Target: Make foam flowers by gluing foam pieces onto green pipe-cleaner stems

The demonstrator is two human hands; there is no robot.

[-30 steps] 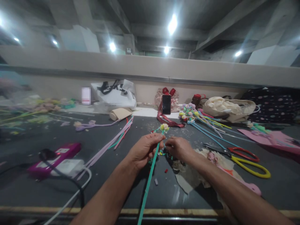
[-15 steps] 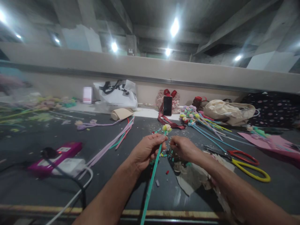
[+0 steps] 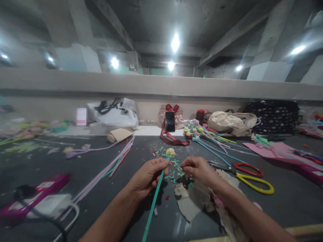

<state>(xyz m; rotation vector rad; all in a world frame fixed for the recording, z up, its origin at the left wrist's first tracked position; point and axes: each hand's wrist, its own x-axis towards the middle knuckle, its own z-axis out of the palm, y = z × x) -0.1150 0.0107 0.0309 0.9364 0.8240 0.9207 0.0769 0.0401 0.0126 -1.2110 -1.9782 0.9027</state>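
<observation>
My left hand pinches a long green stem just below a small yellow and pink flower head. The stem slants down toward the bottom edge of the view. To the right of it, my right hand hovers low over the dark table with its fingers curled; whether something small is between the fingertips is hidden. Small green and other coloured scraps lie between and beyond my hands. A torn beige sheet lies beneath my right wrist.
Scissors with red and yellow handles lie right of my right forearm. Behind are finished flowers, a phone and a white bag. Purple strips and a magenta power strip are on the left.
The view has turned right and tilted up a little. My right hand has moved slightly away from the flower, and its fingers have loosened. My left hand keeps its pinch on the stem.
</observation>
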